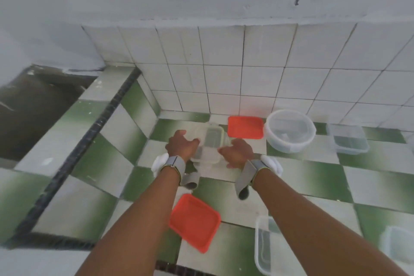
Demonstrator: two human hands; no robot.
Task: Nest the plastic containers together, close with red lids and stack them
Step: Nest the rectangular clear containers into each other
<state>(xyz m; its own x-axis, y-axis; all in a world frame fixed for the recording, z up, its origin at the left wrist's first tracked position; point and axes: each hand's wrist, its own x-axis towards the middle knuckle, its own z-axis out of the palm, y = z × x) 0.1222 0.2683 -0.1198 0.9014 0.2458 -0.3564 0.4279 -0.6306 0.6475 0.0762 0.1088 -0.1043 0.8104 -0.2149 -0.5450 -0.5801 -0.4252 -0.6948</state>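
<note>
- At the far middle of the green-and-white tiled tabletop (224,190), seen from the head camera, the left hand (180,147) and right hand (238,152) flank a clear rectangular container (209,142). Both grips are spread, fingers curled toward its sides. The blur hides whether they touch it, and whether a second container already sits nested inside.
- The clear walls look slick and thin. A one-sided squeeze could tilt the container or push it against the far red lid (245,127) just beside it.
- The near red lid (194,222) lies under the left forearm, and a clear tub (265,246) sits under the right forearm. An arm pulled back low could sweep either one.
- The round container (290,131) will likely not nest with the rectangular container (348,141) at the far right. Forcing unlike shapes together could jam them.
</note>
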